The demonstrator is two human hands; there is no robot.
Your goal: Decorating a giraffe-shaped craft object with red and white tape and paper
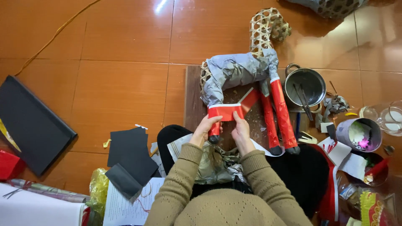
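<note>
Two legs of the woven-bamboo, grey-papered animal frame [238,71] on the floor board already wear red; your left hand [206,127] and right hand [242,130] pinch a red paper strip [226,111] around a third; body and head remain uncovered.

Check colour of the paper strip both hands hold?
Red paper strip with a white edge; head view.

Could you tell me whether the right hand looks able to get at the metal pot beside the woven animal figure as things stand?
Probably not directly: the right hand is pressing red paper onto a leg, and the figure's red legs stand between it and the metal pot.
</note>
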